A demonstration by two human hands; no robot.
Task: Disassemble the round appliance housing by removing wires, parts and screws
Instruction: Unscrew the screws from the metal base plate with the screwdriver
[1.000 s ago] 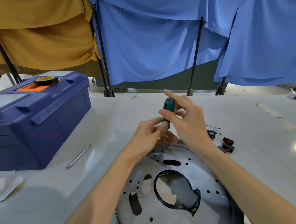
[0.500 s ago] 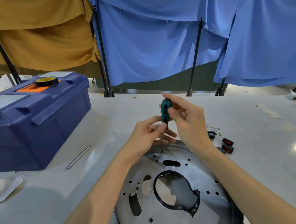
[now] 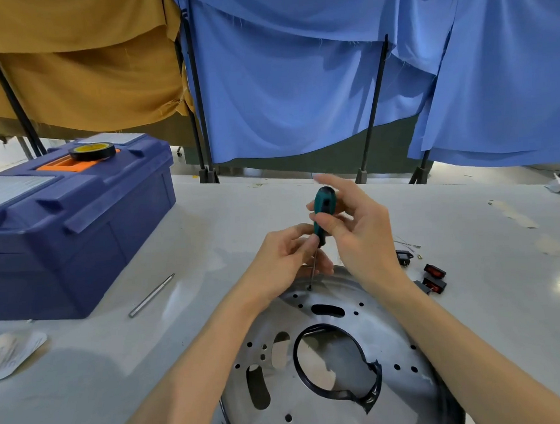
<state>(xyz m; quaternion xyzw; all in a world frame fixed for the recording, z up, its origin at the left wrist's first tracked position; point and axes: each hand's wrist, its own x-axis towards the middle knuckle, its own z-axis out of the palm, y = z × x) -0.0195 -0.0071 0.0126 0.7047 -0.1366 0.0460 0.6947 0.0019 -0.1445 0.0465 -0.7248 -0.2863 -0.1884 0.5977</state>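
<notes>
The round metal housing (image 3: 320, 402) lies flat on the table in front of me, dotted with holes and slots around a big central opening with a black rim (image 3: 340, 395). A green-handled screwdriver (image 3: 322, 209) stands upright with its tip on a screw (image 3: 309, 287) at the housing's far edge. My right hand (image 3: 355, 236) pinches the handle between thumb and fingers, its index finger raised. My left hand (image 3: 283, 264) holds the thin shaft just below the handle, fingers curled around it.
A blue toolbox (image 3: 66, 221) with a roll of black tape (image 3: 93, 151) on top stands at the left. A metal rod (image 3: 152, 295) lies beside it. Removed red switches (image 3: 435, 277) and small wires (image 3: 407, 245) lie right of the housing. Paper (image 3: 13, 352) lies at the left edge.
My right hand's fingers have shifted round the screwdriver handle, twisting it; the index finger has lifted. The left hand and screwdriver tip stay in place.
</notes>
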